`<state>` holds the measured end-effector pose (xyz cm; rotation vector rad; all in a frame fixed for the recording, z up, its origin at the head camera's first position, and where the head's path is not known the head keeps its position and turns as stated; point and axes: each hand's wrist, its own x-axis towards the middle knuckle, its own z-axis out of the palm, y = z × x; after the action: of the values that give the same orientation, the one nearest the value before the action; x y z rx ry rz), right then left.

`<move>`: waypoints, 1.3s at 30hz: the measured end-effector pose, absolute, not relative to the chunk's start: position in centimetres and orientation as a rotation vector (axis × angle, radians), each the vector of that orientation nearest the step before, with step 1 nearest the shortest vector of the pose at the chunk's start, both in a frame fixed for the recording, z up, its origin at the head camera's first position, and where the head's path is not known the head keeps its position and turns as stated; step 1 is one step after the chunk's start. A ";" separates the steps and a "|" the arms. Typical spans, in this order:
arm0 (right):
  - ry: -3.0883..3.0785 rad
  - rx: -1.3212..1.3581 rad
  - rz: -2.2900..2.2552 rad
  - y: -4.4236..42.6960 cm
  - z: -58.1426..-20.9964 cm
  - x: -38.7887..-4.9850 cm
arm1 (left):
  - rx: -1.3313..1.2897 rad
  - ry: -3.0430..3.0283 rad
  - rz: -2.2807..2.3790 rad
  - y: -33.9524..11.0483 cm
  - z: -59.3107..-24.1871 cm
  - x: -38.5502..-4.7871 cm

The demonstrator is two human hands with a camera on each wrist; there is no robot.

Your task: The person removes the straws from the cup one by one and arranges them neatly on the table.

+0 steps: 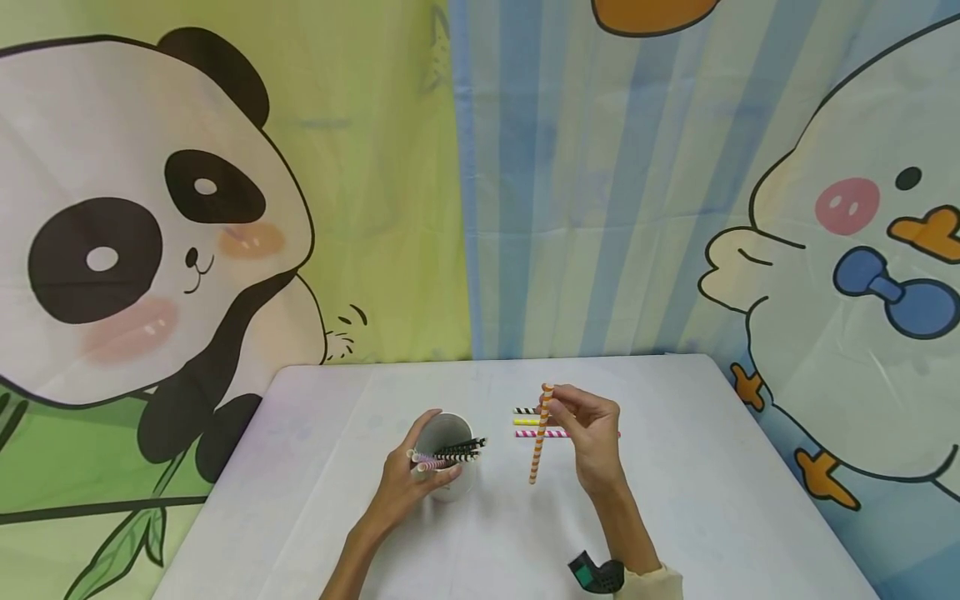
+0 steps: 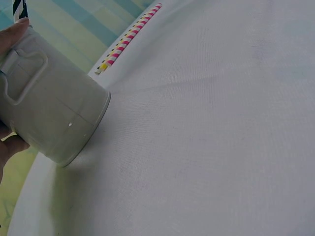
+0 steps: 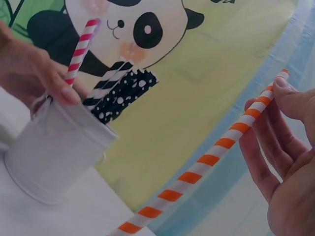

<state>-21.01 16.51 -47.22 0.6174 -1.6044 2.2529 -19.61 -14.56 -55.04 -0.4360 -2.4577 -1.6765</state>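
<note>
My left hand (image 1: 401, 477) grips a small white metal bucket (image 1: 454, 487) by its rim and side. Inside it stand several patterned paper straws, among them a red-and-white striped straw (image 3: 80, 54), a black-and-white striped one (image 3: 106, 86) and black ones with white dots (image 3: 125, 96). To the right of the bucket, my right hand (image 1: 597, 433) pinches the upper end of an orange-and-white striped paper straw (image 1: 539, 442) between thumb and fingers. The straw hangs nearly upright in the head view, apart from the bucket. Whether the bucket's base fully touches the table cannot be told.
Behind the right hand, a black-striped straw (image 1: 523, 410), a yellow straw (image 1: 527, 422) and a pink-striped straw (image 1: 528, 433) lie side by side on the white table (image 1: 352, 433). Cartoon-printed curtains (image 1: 390, 183) hang along the table's far edge.
</note>
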 end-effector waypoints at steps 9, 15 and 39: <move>-1.830 0.662 1.979 16.9 -47.1 -21.1 | -0.425 -2.465 -1.669 -14.6 -55.1 -19.7; -1.975 0.627 1.797 17.1 -47.4 -21.3 | -0.425 -2.464 -1.673 -14.6 -55.1 -19.6; -2.258 0.657 0.992 15.8 -50.0 -21.7 | -0.430 -2.457 -1.691 -14.5 -54.9 -19.6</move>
<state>-21.66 15.81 -49.97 0.6571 -2.2583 0.9923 -19.56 -14.48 -54.89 -0.4302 -2.4569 -1.6913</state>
